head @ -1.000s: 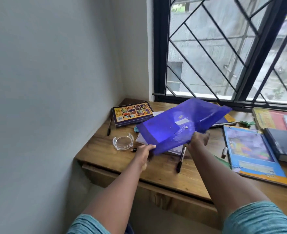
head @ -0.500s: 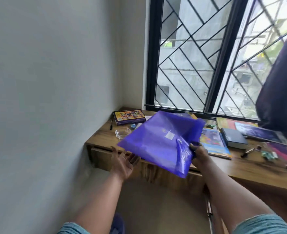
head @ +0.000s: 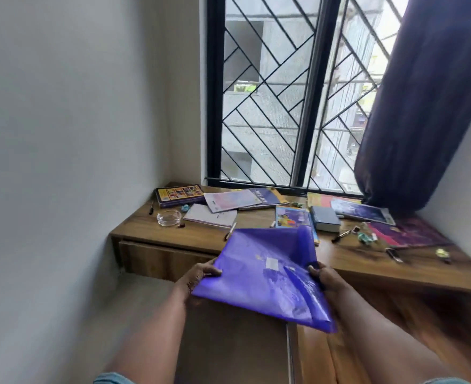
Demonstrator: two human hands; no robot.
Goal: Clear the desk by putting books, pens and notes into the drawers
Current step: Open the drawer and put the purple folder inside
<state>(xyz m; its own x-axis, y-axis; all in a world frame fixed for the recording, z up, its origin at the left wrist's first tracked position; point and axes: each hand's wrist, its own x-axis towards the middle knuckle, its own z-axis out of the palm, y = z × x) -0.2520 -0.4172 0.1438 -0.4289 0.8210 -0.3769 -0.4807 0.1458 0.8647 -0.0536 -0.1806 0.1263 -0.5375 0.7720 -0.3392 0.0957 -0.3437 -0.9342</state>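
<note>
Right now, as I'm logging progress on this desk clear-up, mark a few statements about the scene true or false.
Both the left hand and the right hand grip the blue folder. True.
The glass ashtray sits at the right end of the desk. False: it sits near the left end.
A dark curtain hangs at the right side of the window. True.
No pen lies on the desk. False: a pen lies beside the white notebook.

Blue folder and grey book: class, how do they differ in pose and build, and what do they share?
The folder is held off the desk by the left hand and right hand; the book lies flat on it. The folder is thin, with a flap bent up; the book is thick and closed. Both are rectangular and not yet in a drawer.
</note>
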